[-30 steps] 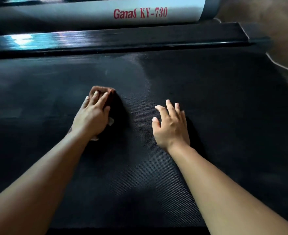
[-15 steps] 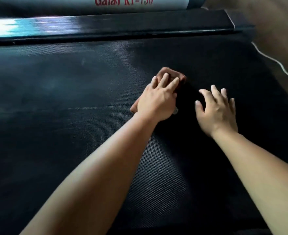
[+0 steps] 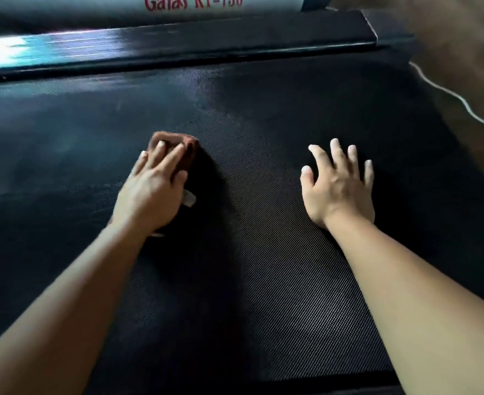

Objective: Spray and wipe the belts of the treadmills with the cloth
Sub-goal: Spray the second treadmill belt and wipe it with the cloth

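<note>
The brown cloth (image 3: 188, 146) lies on the black treadmill belt (image 3: 263, 295), left of centre, pressed flat under the straight fingers of the left hand (image 3: 152, 195). The right hand (image 3: 339, 189) rests spread on the belt, well apart.

The brown cloth (image 3: 178, 141) lies mostly hidden beneath the left hand (image 3: 152, 192); only its far end shows past the fingertips; a pale scrap (image 3: 189, 199) beside the thumb is too blurred to identify; the left hand itself is blurred, its finger edges soft; the right hand (image 3: 337, 189) hides its own palm, so contact with the belt (image 3: 263, 266) cannot be judged; the belt runs out of view at left and below; the left forearm (image 3: 64, 309) and right forearm (image 3: 420, 309) are cut off by the bottom edge; red lettering (image 3: 192, 1) on the grey cover (image 3: 64, 4) is sliced by the top edge; a white cable (image 3: 449, 94) leaves at the right edge; glare whites out the left end of the side rail (image 3: 206, 44).
</note>
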{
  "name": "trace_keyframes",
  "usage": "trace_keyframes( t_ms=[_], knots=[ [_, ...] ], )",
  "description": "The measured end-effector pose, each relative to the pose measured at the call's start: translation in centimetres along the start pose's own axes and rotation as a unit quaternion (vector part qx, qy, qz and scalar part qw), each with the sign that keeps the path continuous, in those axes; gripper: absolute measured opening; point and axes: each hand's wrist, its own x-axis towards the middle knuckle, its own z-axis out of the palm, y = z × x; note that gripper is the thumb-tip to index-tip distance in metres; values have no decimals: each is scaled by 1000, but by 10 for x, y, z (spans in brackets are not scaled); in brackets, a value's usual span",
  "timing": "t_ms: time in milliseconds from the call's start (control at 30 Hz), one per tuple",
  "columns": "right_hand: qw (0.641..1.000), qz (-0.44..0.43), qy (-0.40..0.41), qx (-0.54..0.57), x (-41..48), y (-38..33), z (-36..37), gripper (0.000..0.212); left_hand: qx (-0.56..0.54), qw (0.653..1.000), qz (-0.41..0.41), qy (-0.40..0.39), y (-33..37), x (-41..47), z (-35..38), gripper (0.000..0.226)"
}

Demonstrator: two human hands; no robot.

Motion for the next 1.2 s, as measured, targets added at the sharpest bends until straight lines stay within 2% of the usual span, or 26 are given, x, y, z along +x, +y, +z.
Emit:
trace_keyframes(
  t_ms=[100,200,400,467,533,600,700,933,1033,1200],
  knots=[
    [1000,2,-1,-7,1,0,1,53,6,1000,-20,-2,13,41,4,55],
    [1000,1,-3,-7,1,0,1,53,3,1000,-5,-14,42,65,17,55],
    [1000,3,-4,2,1,-1,0,52,11,991,130,-26,106,29,27,54],
    [1000,3,-1,4,1,-1,0,51,10,982,188,-29,105,4,30,54],
    [1000,2,1,4,1,-1,0,51,6,978,201,-59,91,-17,31,55],
    [1000,2,3,4,1,0,1,51,-2,978,191,-81,71,-30,28,56],
    [1000,1,7,1,1,0,1,51,-3,987,150,-60,39,-29,16,58],
    [1000,3,5,-2,3,-1,1,51,9,1000,14,-6,-26,57,2,58],
    [1000,2,9,-1,2,-1,2,50,14,1000,-9,5,-17,105,1,58],
    [1000,1,10,-2,2,-2,2,51,0,1000,-11,-4,44,150,11,57]
  ],
)
